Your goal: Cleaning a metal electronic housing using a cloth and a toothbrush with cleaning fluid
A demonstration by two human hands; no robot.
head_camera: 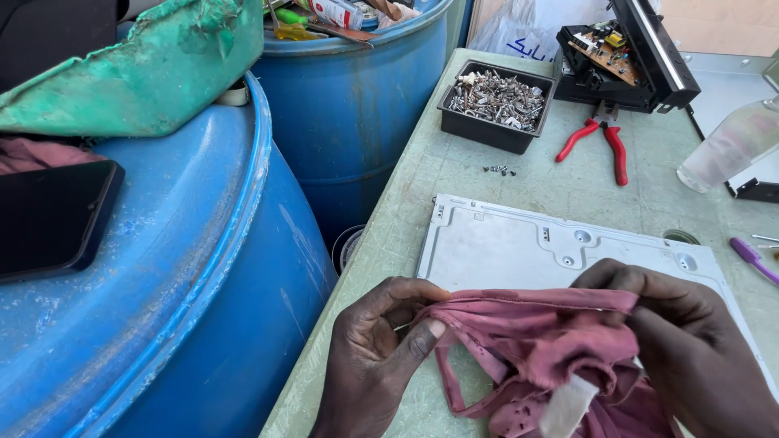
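Observation:
My left hand [377,357] and my right hand [690,349] both grip a stained, dusty-pink cloth [540,332], stretching its hemmed top edge between them. The rest of the cloth bunches and hangs below, with a white tag near the bottom. It lies over the near edge of a flat grey metal panel [519,247] on the pale green table [454,170]. My left thumb presses on the cloth's left end; my right fingers pinch its right end.
A black tray of screws [497,105], red-handled pliers [604,139], a few loose screws [499,170] and an opened black device with a circuit board [625,57] sit farther back. A purple toothbrush [753,258] lies at right. Blue barrels [162,284] stand left, a black phone [53,217] on one.

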